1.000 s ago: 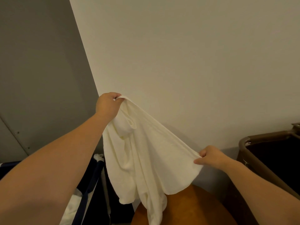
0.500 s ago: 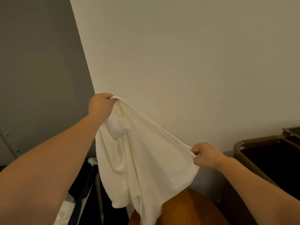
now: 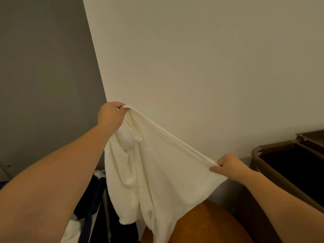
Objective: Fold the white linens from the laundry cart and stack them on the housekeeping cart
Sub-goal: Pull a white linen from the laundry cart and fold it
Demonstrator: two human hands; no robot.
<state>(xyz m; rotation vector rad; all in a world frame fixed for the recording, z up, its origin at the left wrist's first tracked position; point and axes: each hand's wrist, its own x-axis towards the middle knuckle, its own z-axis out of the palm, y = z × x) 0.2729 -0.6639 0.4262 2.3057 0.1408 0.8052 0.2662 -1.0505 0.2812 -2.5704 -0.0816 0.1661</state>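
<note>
Hanging white linen [image 3: 154, 174], rumpled, top edge taut

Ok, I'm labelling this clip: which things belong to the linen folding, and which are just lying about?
Job: white terry linen, gripped along its top edge by the left hand and right hand; dark blue fabric laundry cart holding more white cloth.
Lying about: dark brown bin with rounded rim; round orange-brown wooden surface.

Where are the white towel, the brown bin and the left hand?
white towel [image 3: 157, 172], head view, middle of hanging cloth.
brown bin [image 3: 254, 152], head view, its rounded rim corner.
left hand [image 3: 110, 116], head view, back of hand.
</note>
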